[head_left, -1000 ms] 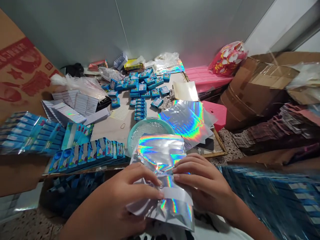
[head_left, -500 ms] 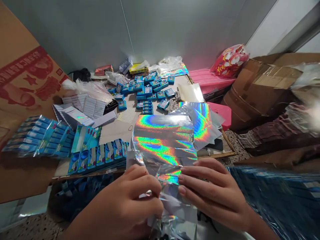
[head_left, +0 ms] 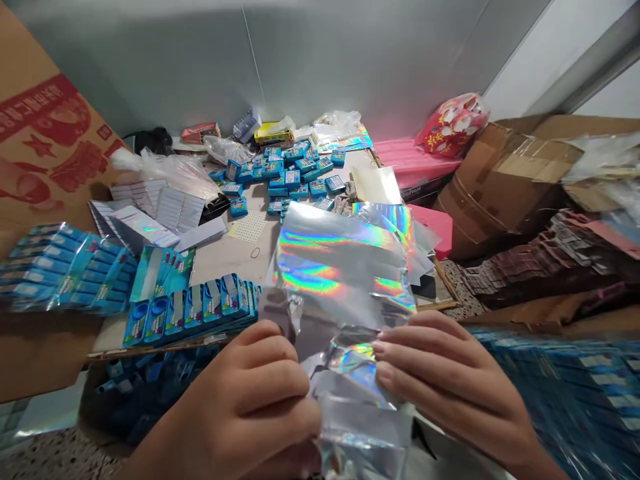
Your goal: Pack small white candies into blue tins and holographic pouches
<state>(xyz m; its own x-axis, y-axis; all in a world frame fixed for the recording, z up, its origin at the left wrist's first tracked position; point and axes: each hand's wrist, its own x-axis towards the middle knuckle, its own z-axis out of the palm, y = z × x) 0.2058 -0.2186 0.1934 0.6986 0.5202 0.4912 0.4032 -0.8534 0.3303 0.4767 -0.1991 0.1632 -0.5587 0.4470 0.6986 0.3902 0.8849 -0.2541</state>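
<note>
A shiny holographic sheet [head_left: 340, 260] with rainbow bands stretches up and away between my two hands. Its near part is crumpled, with clear film or foil [head_left: 365, 433] hanging at the bottom. My left hand [head_left: 250, 393] is closed on the sheet's left side, fingers curled. On the right side, my right hand [head_left: 440, 380] holds the sheet with its fingers laid across the front; its thumb is hidden. More holographic sheets [head_left: 395, 227] lie on the table behind. To the left, a row of blue blister-like packs [head_left: 190, 310] stands along the table edge.
Many small blue boxes [head_left: 280, 173] are heaped on the table [head_left: 215, 263]. White folded cards [head_left: 177, 213] and bundled blue packs [head_left: 70, 267] lie left, by a printed carton [head_left: 45, 147]. Brown cartons [head_left: 480, 193] and wrapped blue packs [head_left: 565, 393] stand right.
The holographic sheet has shifted up and to the right and looks less rippled. My right hand has moved slightly right with it, and the left hand keeps its grip.
</note>
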